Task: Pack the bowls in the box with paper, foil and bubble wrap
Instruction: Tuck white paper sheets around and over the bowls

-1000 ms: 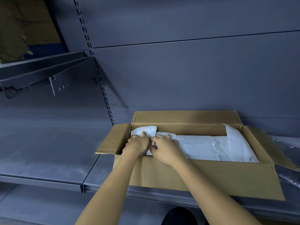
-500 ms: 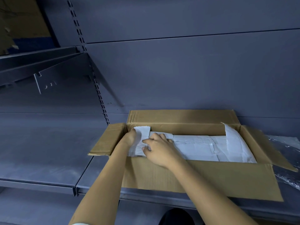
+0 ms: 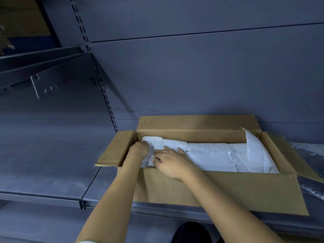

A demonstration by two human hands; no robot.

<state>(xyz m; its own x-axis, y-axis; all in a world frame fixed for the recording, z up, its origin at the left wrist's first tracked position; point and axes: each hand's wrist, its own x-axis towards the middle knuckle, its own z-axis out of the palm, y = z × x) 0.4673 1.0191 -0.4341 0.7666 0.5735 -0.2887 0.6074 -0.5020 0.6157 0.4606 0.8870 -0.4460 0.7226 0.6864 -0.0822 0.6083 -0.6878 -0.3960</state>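
Closest in, the near wall of the box [image 3: 219, 190] stands at the front of the grey shelf [image 3: 43, 155], and both forearms reach over it to the box's left end. A second ago the two hands sat side by side on top of the paper there. Since then the left hand [image 3: 138, 150] has dropped into the gap by the left end wall, and its curled fingers now grip the end of the paper [image 3: 219, 156], which folds up in a small crease beside the knuckles. The right hand [image 3: 169, 161] has stayed just beside it, fingers straight and spread, pressing flat on the sheet. This reads as tucking the top layer down at the left end, so the paper stage looks nearly done on this side, with the right end not yet dealt with. The paper is white, creased into flat panels, and covers nearly the whole opening of the box, lying a little below the rim. At the right end one corner of it stands up in a point. No bowls show, and whether they lie under the sheet cannot be told. The left flap [image 3: 115, 149] is folded out flat, the far flap [image 3: 196, 122] stands upright against the back panel [image 3: 192, 76], and crinkled bubble wrap [image 3: 308, 149] lies on the shelf just beyond the box's right end.
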